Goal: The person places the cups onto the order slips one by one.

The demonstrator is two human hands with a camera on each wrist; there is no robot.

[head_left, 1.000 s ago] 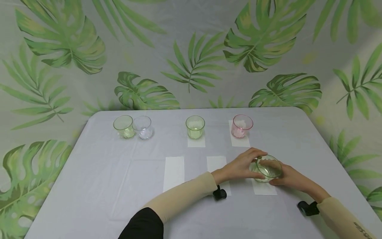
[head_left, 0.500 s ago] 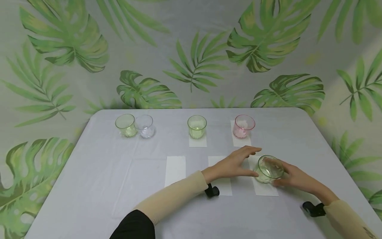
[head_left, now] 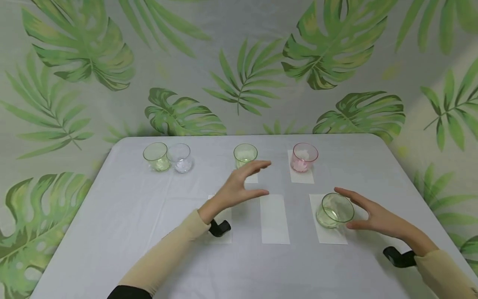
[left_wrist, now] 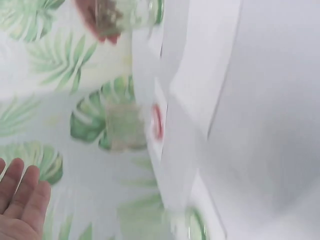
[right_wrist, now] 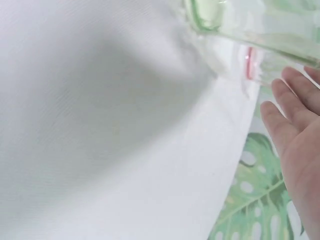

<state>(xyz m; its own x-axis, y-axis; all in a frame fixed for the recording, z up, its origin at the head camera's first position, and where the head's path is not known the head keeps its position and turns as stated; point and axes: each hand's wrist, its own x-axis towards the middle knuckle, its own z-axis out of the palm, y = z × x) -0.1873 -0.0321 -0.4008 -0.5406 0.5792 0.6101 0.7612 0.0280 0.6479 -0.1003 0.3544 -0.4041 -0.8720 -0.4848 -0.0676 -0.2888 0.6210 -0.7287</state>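
Observation:
A green-tinted glass cup (head_left: 335,211) stands upright on the front right white paper strip (head_left: 330,237). Close beside its right side is my right hand (head_left: 381,216), fingers and thumb spread and holding nothing. In the right wrist view that cup (right_wrist: 235,25) fills the top right corner, near the straight fingers (right_wrist: 282,117). My left hand (head_left: 233,187) hovers with thumb and fingers apart over the middle of the table, in front of another green glass cup (head_left: 244,153), whose lower part it hides. The left wrist view shows the relaxed fingers (left_wrist: 20,192) with nothing in them.
At the back right a pink glass cup (head_left: 304,158) stands on a strip. A green cup (head_left: 157,158) and a clear cup (head_left: 180,158) stand together at the back left. A bare strip (head_left: 274,219) lies front centre; another (head_left: 224,218) is partly under the left arm.
My left hand has come off the front right cup and moved left across the table. The right hand has loosened and drawn slightly right, and the cup stays on its strip.

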